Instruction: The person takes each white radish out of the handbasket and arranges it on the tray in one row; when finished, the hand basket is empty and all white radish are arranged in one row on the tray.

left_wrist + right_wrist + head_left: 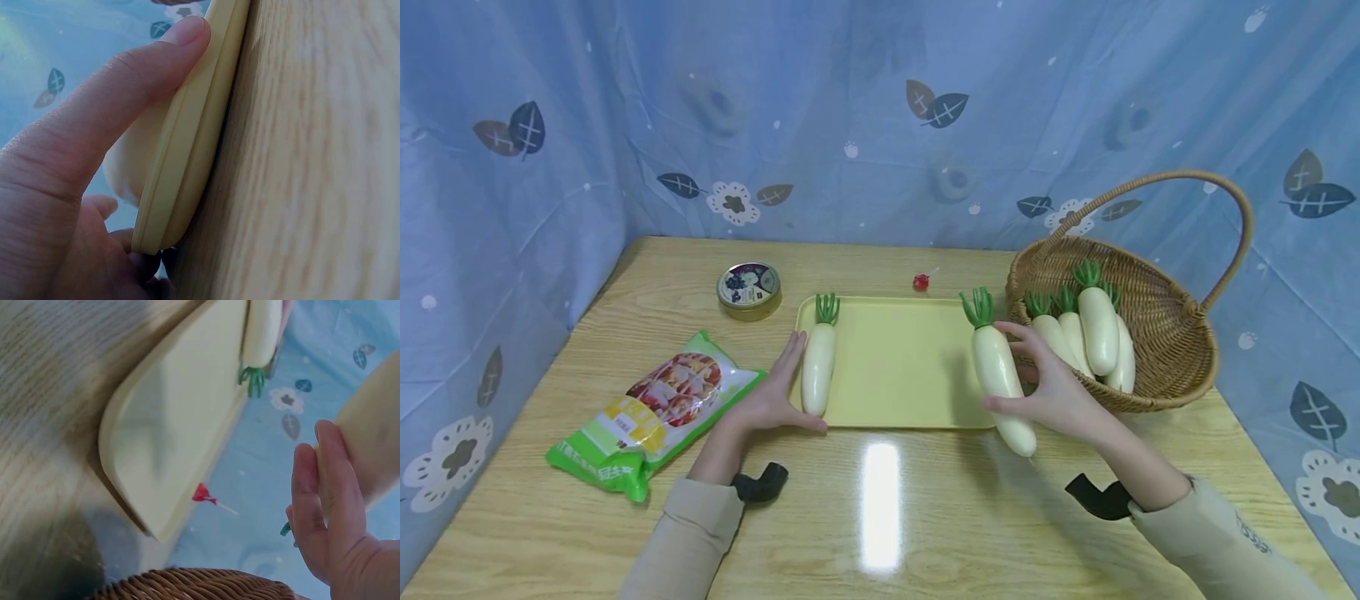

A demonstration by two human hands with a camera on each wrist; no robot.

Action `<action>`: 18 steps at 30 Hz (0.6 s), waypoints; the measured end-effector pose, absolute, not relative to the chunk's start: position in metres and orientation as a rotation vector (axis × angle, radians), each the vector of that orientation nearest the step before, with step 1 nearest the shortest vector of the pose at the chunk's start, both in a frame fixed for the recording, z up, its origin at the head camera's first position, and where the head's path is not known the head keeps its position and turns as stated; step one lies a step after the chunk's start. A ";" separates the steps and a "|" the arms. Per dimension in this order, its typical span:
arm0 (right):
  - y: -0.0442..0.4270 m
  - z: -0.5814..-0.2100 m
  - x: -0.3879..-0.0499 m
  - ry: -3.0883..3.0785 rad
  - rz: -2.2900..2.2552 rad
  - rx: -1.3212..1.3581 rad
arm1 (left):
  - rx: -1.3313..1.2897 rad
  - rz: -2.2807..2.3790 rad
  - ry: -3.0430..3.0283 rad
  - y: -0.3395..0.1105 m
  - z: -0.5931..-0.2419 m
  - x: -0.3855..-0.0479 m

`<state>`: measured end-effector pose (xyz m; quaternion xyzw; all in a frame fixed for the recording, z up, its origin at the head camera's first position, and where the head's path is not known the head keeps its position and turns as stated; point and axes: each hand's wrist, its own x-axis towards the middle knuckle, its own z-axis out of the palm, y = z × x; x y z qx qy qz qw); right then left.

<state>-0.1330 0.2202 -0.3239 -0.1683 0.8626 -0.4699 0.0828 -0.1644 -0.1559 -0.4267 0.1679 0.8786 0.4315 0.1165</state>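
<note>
My right hand (1060, 392) grips a white radish (996, 371) with short green stems, tilted above the tray's right end. The right wrist view shows fingers (340, 481) along the side of that radish (378, 425). My left hand (767, 392) holds the near left corner of a pale yellow tray (898, 362). Its thumb (144, 75) lies over the front rim in the left wrist view, and its other fingers lie along the left side. Another white radish (818, 371) lies lengthwise at the tray's left end, beside the left hand.
A wicker basket (1172, 333) with a tall handle leans at the right, holding several white radishes (1099, 329). A green food bag (655, 412) lies at left. Behind the tray are a round tin (749, 290) and a red lollipop (921, 282). Patterned blue cloth (850, 108) encloses the table.
</note>
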 end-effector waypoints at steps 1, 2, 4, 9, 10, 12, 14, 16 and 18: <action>0.219 -0.326 -0.135 2.565 -1.415 -0.499 | 0.493 1.265 2.572 -0.156 -0.427 -0.165; 0.218 -0.328 -0.137 2.560 -1.425 -0.501 | 0.493 1.265 2.571 -0.156 -0.427 -0.164; 0.216 -0.331 -0.141 2.546 -1.443 -0.495 | 0.495 1.264 2.573 -0.156 -0.427 -0.165; 0.209 -0.338 -0.149 2.531 -1.463 -0.484 | 0.494 1.259 2.575 -0.156 -0.427 -0.164; 0.208 -0.339 -0.151 2.527 -1.471 -0.484 | 0.493 1.258 2.576 -0.156 -0.426 -0.164; 0.205 -0.340 -0.154 2.516 -1.487 -0.482 | 0.493 1.256 2.576 -0.156 -0.426 -0.164; 0.202 -0.342 -0.156 2.489 -1.502 -0.474 | 0.492 1.255 2.575 -0.156 -0.426 -0.165; 0.199 -0.343 -0.159 2.465 -1.509 -0.459 | 0.492 1.258 2.570 -0.156 -0.426 -0.165; 0.197 -0.345 -0.162 2.446 -1.508 -0.442 | 0.492 1.259 2.567 -0.156 -0.426 -0.165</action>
